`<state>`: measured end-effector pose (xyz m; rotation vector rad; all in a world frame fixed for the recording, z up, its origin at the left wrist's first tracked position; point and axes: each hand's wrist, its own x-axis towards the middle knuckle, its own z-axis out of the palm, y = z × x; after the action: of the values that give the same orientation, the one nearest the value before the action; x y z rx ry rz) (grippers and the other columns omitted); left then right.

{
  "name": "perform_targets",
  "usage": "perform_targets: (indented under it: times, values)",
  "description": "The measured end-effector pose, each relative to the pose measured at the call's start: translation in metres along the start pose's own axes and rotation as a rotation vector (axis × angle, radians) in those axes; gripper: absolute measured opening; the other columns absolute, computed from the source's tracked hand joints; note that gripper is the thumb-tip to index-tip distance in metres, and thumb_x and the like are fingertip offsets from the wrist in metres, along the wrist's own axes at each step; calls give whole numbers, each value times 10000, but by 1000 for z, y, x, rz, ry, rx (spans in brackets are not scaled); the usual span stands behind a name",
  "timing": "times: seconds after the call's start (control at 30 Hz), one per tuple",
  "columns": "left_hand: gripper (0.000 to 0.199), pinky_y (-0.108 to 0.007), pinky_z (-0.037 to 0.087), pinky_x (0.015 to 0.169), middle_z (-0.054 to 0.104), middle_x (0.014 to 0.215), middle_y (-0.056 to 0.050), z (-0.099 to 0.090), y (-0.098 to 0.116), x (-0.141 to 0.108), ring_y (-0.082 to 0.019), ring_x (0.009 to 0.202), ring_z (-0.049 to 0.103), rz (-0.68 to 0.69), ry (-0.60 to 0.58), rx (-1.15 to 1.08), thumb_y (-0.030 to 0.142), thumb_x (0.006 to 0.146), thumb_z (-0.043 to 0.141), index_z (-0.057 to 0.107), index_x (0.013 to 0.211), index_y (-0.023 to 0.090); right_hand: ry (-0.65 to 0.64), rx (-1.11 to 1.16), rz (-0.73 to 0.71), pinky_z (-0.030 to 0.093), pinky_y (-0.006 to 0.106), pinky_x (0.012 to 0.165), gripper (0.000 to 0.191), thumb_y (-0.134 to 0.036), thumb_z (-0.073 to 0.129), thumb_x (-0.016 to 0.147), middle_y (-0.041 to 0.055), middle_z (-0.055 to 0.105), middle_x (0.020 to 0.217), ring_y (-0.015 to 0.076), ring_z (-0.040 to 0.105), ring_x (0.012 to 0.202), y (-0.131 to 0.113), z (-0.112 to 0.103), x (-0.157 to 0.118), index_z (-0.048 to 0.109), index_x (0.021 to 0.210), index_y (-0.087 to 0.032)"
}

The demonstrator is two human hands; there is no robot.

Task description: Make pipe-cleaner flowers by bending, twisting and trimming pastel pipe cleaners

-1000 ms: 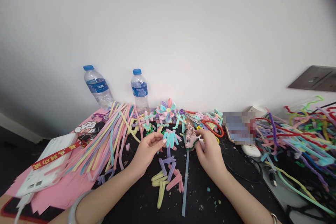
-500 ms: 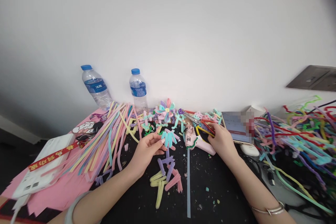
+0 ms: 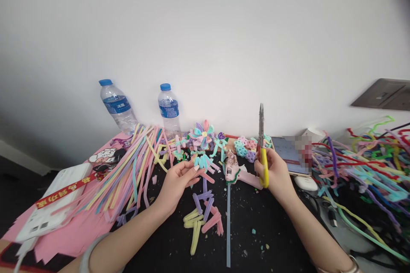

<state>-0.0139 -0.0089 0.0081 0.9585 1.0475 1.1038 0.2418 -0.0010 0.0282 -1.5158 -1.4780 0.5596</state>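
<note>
Head view: right hand [image 3: 276,173] pinching scissors [image 3: 262,145] upright beside glue gun [image 3: 236,172]; left hand [image 3: 177,183] pinching teal stems [image 3: 202,162].

The right hand [image 3: 276,175] is covering most of the scissors' yellow handle [image 3: 264,170]. Just right of those fingers, a phone screen [image 3: 293,150] is showing blurred. The bottom edge is cutting off both forearms.

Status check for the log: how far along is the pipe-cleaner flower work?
Done: one multicoloured pipe-cleaner flower stands by the wall. In hand: left hand pinches teal folded petals; right hand holds yellow-handled scissors upright. Left: loose folded pieces and long uncut stems.
</note>
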Motion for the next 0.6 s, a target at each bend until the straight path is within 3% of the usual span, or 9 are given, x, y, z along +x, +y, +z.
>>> perform_targets:
  times: [0.03,0.13,0.27,0.37,0.43,0.6]
  values:
    - [273,-336,514,811,693,968,-88,0,0,0,-271,1035,598,3,5,5,383,713,664,609,853,155,-79,99,37,354,216,399,88,-273,511,744,-58,486,503,107,440,389,-5,1,-3,456,767,-208]
    - [280,-331,513,822,694,976,-89,-1,-2,2,-260,1042,595,8,12,14,380,716,664,619,878,155,-309,371,76,268,209,350,295,-450,484,804,-85,361,383,75,303,304,-13,2,-9,414,641,-215]
    - [252,-324,518,827,699,936,-72,-2,-3,3,-241,1028,600,38,34,21,363,732,655,623,874,158,-607,575,194,223,216,327,465,-672,433,734,-29,477,596,46,232,328,-17,3,-17,500,738,-212]
    - [243,-326,526,819,698,886,-54,-1,-2,3,-235,989,615,68,68,54,372,719,662,629,833,160,-819,556,258,292,228,352,616,-764,397,663,21,524,710,73,312,394,-21,1,-25,569,866,-209]
    - [236,-324,531,808,694,864,-42,-1,-1,2,-225,953,624,84,83,73,373,710,667,626,807,162,-934,561,296,349,233,371,642,-767,385,666,48,546,763,94,377,438,-24,-1,-30,594,889,-203]
    - [207,-289,535,777,656,753,8,0,-1,3,-159,793,629,150,119,98,350,705,672,608,762,162,-1058,559,296,419,214,359,464,-608,461,766,43,579,704,108,475,452,-35,-6,-34,646,819,-187]
